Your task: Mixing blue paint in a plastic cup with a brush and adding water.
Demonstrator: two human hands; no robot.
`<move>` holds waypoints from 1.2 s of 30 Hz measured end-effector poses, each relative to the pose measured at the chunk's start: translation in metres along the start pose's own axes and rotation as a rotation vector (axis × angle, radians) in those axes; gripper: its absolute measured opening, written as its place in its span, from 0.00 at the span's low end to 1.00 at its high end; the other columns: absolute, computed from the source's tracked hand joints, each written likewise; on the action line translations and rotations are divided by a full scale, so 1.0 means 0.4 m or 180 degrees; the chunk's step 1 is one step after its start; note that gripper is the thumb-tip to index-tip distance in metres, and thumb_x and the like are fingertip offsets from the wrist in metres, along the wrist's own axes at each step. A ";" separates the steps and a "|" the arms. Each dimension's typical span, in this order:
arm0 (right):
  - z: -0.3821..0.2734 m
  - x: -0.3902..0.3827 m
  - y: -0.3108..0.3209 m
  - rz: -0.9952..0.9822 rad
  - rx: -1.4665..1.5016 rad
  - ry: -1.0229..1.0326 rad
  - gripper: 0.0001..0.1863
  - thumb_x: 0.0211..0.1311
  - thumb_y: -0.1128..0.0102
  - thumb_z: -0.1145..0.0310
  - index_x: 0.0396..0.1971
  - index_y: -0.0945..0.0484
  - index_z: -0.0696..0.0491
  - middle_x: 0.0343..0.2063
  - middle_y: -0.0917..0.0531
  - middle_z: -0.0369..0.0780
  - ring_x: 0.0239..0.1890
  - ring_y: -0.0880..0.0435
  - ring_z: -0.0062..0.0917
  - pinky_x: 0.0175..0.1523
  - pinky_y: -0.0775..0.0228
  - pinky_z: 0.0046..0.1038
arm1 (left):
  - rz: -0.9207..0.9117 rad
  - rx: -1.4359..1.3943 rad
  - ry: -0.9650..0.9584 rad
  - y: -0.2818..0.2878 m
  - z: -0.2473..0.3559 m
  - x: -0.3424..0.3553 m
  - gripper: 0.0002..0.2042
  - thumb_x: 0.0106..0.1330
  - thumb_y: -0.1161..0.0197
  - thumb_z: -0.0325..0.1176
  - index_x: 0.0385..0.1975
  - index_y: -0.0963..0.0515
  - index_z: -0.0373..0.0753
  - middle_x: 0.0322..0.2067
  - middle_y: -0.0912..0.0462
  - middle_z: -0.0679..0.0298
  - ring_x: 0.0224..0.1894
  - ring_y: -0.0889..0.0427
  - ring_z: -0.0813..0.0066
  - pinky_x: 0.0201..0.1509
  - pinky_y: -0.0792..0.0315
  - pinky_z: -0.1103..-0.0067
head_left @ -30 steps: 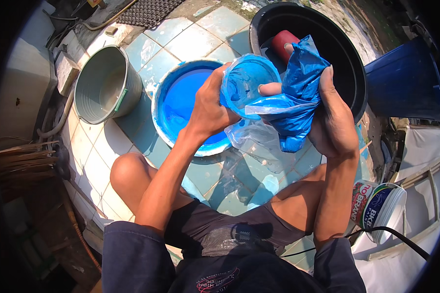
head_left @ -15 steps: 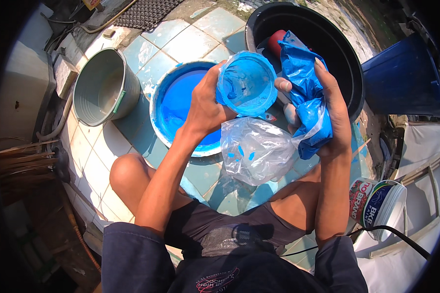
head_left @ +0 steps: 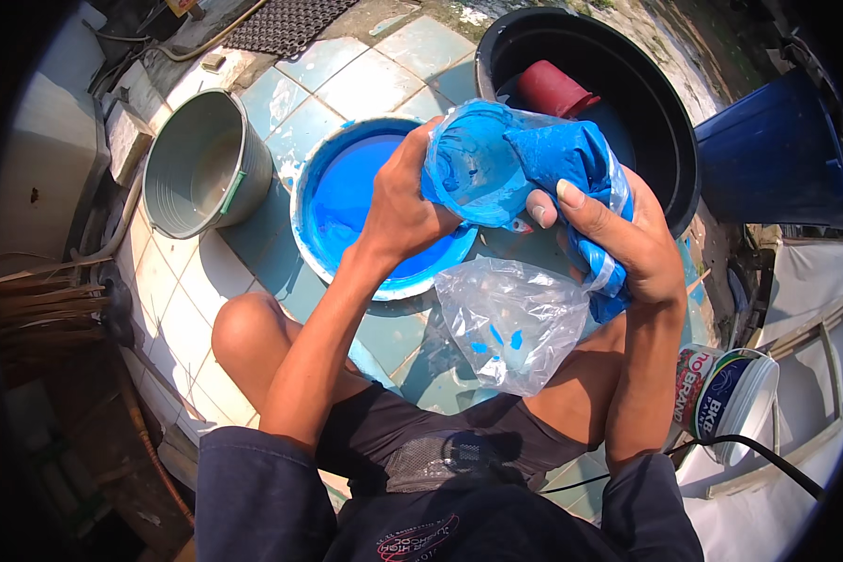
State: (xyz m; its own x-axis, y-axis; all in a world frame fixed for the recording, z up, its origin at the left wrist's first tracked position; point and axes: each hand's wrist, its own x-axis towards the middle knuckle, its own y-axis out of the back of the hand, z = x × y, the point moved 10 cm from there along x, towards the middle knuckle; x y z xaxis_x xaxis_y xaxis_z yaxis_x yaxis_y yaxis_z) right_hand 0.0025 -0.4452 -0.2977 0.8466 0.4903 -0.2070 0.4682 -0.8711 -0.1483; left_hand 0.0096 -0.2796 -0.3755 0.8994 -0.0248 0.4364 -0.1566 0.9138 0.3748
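Note:
My left hand (head_left: 405,208) grips a clear plastic cup (head_left: 468,164) smeared inside with blue paint, its mouth turned up toward me. In my right hand (head_left: 618,234) is a plastic bag (head_left: 571,159) of blue paint, its filled end lying over the cup's right rim. The bag's loose, clear part (head_left: 515,328) hangs below my right fingers, with a few blue specks on it. Beneath and left of the cup stands a wide basin (head_left: 347,197) holding bright blue paint. Whether paint runs from the bag into the cup is hidden.
A grey-green bucket (head_left: 197,169) stands left of the basin. Beyond my right hand is a large black tub (head_left: 656,103) with a red dipper (head_left: 554,89) inside. A blue bin (head_left: 768,150) stands farther right. By my right knee lies a paint pail (head_left: 735,393).
My right hand has tipped the bag's blue end leftward onto the cup's rim. The clear part now hangs lower, and the red dipper shows more fully.

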 end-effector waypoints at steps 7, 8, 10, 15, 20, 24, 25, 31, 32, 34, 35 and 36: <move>-0.013 0.014 0.006 0.0565 0.0487 0.0343 0.30 0.62 0.47 0.69 0.65 0.33 0.60 0.31 0.23 0.34 0.26 0.28 0.11 0.27 0.37 0.12 | -0.0078 -0.0130 -0.0093 -0.017 0.024 0.001 0.39 0.45 0.19 0.36 0.61 0.30 0.37 0.53 0.19 0.50 0.55 0.18 0.53 0.59 0.25 0.67; -0.006 0.010 0.008 0.0616 0.0336 0.0217 0.31 0.58 0.50 0.68 0.64 0.33 0.59 0.26 0.26 0.33 0.22 0.33 0.12 0.25 0.40 0.13 | -0.0058 -0.0139 -0.0115 -0.017 0.028 -0.001 0.39 0.46 0.19 0.36 0.60 0.30 0.37 0.53 0.19 0.50 0.55 0.18 0.53 0.59 0.25 0.67; 0.010 0.009 0.012 0.0624 0.0447 0.0090 0.30 0.59 0.51 0.67 0.63 0.32 0.60 0.23 0.28 0.33 0.21 0.33 0.13 0.24 0.40 0.15 | -0.0035 -0.0142 -0.0139 -0.014 0.033 -0.002 0.39 0.46 0.19 0.37 0.60 0.30 0.37 0.53 0.19 0.50 0.55 0.18 0.53 0.59 0.25 0.67; 0.086 0.008 0.046 0.0164 0.1165 -0.0331 0.21 0.63 0.53 0.70 0.54 0.26 0.60 0.24 0.24 0.35 0.27 0.26 0.19 0.40 0.26 0.27 | -0.0035 -0.0209 -0.0072 -0.004 0.025 -0.003 0.39 0.47 0.19 0.38 0.61 0.30 0.37 0.53 0.19 0.51 0.55 0.18 0.54 0.59 0.25 0.67; -0.019 0.010 -0.009 -0.0475 0.2674 0.0433 0.29 0.80 0.69 0.52 0.51 0.27 0.64 0.25 0.22 0.36 0.41 0.20 0.35 0.67 0.38 0.61 | 0.0008 -0.0139 0.0014 0.005 0.025 0.003 0.40 0.46 0.19 0.38 0.62 0.30 0.38 0.53 0.19 0.51 0.55 0.18 0.54 0.59 0.25 0.66; -0.066 -0.018 0.018 -0.0969 0.2679 0.0792 0.32 0.80 0.75 0.49 0.65 0.36 0.60 0.50 0.23 0.46 0.56 0.21 0.48 0.67 0.50 0.73 | 0.0062 -0.0031 0.0042 0.016 0.021 0.007 0.41 0.44 0.18 0.37 0.62 0.30 0.38 0.54 0.20 0.50 0.55 0.18 0.54 0.59 0.25 0.66; -0.080 -0.025 0.008 -0.1162 0.2534 0.0914 0.33 0.80 0.76 0.48 0.69 0.40 0.57 0.60 0.25 0.51 0.60 0.23 0.52 0.66 0.52 0.76 | 0.0064 -0.0016 0.0049 0.020 0.019 0.006 0.41 0.44 0.18 0.37 0.62 0.30 0.38 0.54 0.20 0.50 0.55 0.18 0.54 0.59 0.25 0.66; -0.053 -0.031 -0.002 -0.0772 0.2412 0.0260 0.43 0.76 0.78 0.38 0.73 0.64 0.60 0.73 0.53 0.58 0.42 0.16 0.62 0.36 0.17 0.62 | 0.0389 0.0055 -0.0088 0.040 0.035 0.032 0.37 0.47 0.19 0.35 0.59 0.29 0.37 0.48 0.16 0.52 0.50 0.14 0.55 0.54 0.22 0.68; -0.050 -0.036 -0.005 -0.0949 0.2643 0.0089 0.45 0.75 0.76 0.37 0.73 0.65 0.61 0.72 0.51 0.60 0.37 0.15 0.61 0.30 0.16 0.55 | 0.0436 0.0103 -0.0152 0.045 0.040 0.039 0.36 0.47 0.19 0.35 0.58 0.28 0.36 0.46 0.15 0.52 0.48 0.14 0.55 0.53 0.22 0.68; -0.027 -0.038 -0.007 -0.1193 0.2924 -0.0110 0.46 0.75 0.75 0.35 0.72 0.66 0.63 0.71 0.49 0.62 0.31 0.14 0.60 0.24 0.15 0.49 | 0.0543 0.0300 -0.0230 0.076 0.036 0.032 0.35 0.47 0.19 0.35 0.56 0.28 0.34 0.43 0.14 0.51 0.46 0.13 0.56 0.52 0.21 0.69; -0.008 -0.041 -0.004 -0.1188 0.3148 -0.0321 0.47 0.74 0.73 0.35 0.72 0.67 0.63 0.68 0.45 0.64 0.29 0.14 0.58 0.23 0.15 0.48 | 0.0544 0.0328 -0.0225 0.085 0.033 0.028 0.35 0.47 0.19 0.35 0.56 0.28 0.34 0.43 0.14 0.51 0.46 0.13 0.56 0.52 0.21 0.69; -0.007 -0.044 -0.015 -0.1144 0.3345 -0.0516 0.48 0.73 0.72 0.34 0.71 0.68 0.62 0.65 0.41 0.66 0.26 0.14 0.56 0.22 0.15 0.46 | 0.0535 0.0286 -0.0238 0.082 0.033 0.031 0.35 0.47 0.19 0.35 0.56 0.28 0.34 0.43 0.14 0.51 0.46 0.13 0.56 0.52 0.21 0.69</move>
State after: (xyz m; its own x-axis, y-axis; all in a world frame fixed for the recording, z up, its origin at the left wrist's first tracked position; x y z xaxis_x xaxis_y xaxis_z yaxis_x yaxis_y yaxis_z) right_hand -0.0145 -0.4486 -0.2906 0.6266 0.7729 -0.1001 0.1676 -0.2591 -0.9512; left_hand 0.0103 -0.2554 -0.3469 0.8252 0.0920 0.5572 -0.3410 0.8677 0.3616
